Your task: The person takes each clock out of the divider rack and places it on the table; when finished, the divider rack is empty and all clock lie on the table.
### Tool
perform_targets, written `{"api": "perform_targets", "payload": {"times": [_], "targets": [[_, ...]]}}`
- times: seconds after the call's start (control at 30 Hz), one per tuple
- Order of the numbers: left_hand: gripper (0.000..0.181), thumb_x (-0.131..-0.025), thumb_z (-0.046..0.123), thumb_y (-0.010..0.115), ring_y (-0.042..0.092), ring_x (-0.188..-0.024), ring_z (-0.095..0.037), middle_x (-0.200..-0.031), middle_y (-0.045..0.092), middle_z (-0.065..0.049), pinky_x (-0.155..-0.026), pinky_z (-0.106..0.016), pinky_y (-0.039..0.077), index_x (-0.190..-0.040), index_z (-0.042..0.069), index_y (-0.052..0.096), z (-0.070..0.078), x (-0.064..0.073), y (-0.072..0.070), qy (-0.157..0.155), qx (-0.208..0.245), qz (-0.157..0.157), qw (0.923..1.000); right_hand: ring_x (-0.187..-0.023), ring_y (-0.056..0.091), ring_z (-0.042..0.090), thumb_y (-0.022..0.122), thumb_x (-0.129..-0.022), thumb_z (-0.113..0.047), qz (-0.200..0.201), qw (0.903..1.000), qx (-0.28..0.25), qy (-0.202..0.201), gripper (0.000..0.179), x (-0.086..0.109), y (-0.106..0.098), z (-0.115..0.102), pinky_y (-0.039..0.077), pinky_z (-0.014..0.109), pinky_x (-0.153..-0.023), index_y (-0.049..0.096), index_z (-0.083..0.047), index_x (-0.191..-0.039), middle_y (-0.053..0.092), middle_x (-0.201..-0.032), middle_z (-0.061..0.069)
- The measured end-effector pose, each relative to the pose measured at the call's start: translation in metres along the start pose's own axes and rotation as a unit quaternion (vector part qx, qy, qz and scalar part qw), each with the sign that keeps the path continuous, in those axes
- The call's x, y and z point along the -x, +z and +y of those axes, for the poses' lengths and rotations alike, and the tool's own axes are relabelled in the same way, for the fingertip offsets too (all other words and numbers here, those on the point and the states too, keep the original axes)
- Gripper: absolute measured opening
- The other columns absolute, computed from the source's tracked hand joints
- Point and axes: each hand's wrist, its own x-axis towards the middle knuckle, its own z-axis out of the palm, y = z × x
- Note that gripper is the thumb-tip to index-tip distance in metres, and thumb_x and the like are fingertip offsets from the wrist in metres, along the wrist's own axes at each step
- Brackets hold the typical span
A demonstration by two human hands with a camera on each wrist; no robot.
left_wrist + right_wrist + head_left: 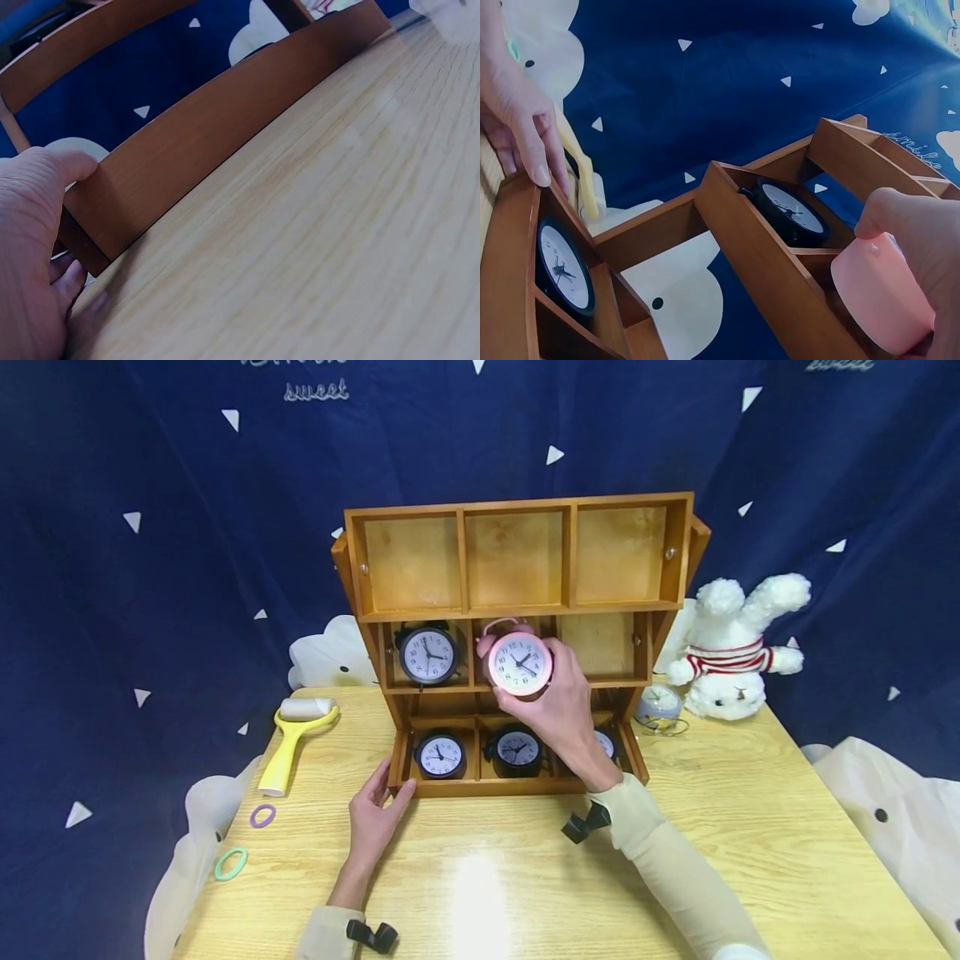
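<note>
My right hand [562,710] grips a pink twin-bell alarm clock [520,663] by its round body, dial facing me. The clock is at the middle compartment of the middle tier of a three-tier wooden shelf [487,788]; in the right wrist view its pink side [881,292] overlaps that tier. To its left stands a black alarm clock [429,655]. In the bottom tier are a black clock [441,756] at left, another [517,748] in the middle, and a third at right, partly behind my right wrist. My left hand [34,247] holds the shelf's lower left corner, thumb on the front board.
On the left of the table lie a yellow lint roller [288,747], a purple ring [262,816] and a green ring [231,864]. Right of the shelf are a small light-blue clock [660,702] and an upside-down white plush toy [727,652]. A dark blue curtain [525,427] hangs behind.
</note>
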Motion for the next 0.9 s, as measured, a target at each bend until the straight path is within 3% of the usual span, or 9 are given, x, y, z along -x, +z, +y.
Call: {"api": "perform_targets", "payload": {"times": [0.07,0.23,0.3,0.67,0.83,0.9], "targets": [[0.064,-0.092,0.008,0.081,0.053,-0.139,-0.038,-0.149,0.054,-0.025,-0.112,-0.044,0.045,-0.148,-0.006,0.053,-0.012,-0.003,0.001,0.000,-0.001,0.002,1.0000,-0.105,0.062,0.027,0.092,-0.068,-0.045,0.002,1.0000,0.002,0.004,0.086,0.003,-0.003,0.000,0.060,0.048,-0.083,0.054,-0.005,-0.134,0.063,-0.120,0.013],[0.064,-0.092,0.009,0.081,0.053,-0.139,-0.037,-0.149,0.054,-0.025,-0.112,-0.045,0.046,-0.148,-0.006,0.053,-0.010,-0.001,0.000,-0.003,-0.002,0.001,1.0000,-0.104,0.061,0.028,0.092,-0.068,-0.045,0.003,1.0000,0.000,-0.003,0.085,0.009,-0.011,0.002,0.059,0.047,-0.082,0.055,-0.004,-0.133,0.063,-0.118,0.013],[0.064,-0.092,0.008,0.081,0.053,-0.139,-0.039,-0.148,0.054,-0.027,-0.112,-0.048,0.046,-0.147,-0.009,0.053,0.001,0.001,0.000,-0.004,-0.006,-0.002,1.0000,-0.105,0.061,0.028,0.094,-0.067,-0.044,0.002,1.0000,-0.003,-0.008,0.087,0.010,-0.014,0.004,0.058,0.047,-0.083,0.055,-0.003,-0.133,0.063,-0.118,0.014],[0.062,-0.092,0.004,0.080,0.055,-0.136,-0.038,-0.145,0.055,-0.028,-0.110,-0.047,0.045,-0.146,-0.010,0.053,0.004,0.002,0.000,0.010,-0.006,-0.001,0.9999,-0.106,0.060,0.030,0.097,-0.063,-0.038,0.020,0.9995,-0.022,-0.011,0.091,0.026,-0.032,0.012,0.056,0.047,-0.086,0.056,0.002,-0.134,0.063,-0.120,0.018],[0.062,-0.091,0.004,0.080,0.054,-0.137,-0.038,-0.146,0.055,-0.028,-0.110,-0.049,0.046,-0.145,-0.010,0.054,0.000,0.000,0.000,0.007,-0.006,0.000,1.0000,-0.106,0.061,0.027,0.098,-0.062,-0.036,0.018,0.9998,-0.012,0.005,0.091,0.032,-0.042,0.015,0.055,0.041,-0.086,0.056,0.001,-0.133,0.063,-0.120,0.016],[0.062,-0.091,0.004,0.080,0.054,-0.138,-0.038,-0.146,0.055,-0.028,-0.111,-0.049,0.045,-0.146,-0.010,0.053,-0.008,-0.002,0.001,0.005,-0.004,0.003,1.0000,-0.106,0.061,0.026,0.098,-0.061,-0.035,0.017,0.9997,-0.010,0.013,0.091,0.034,-0.048,0.016,0.054,0.037,-0.085,0.056,0.000,-0.133,0.063,-0.120,0.015]]}}
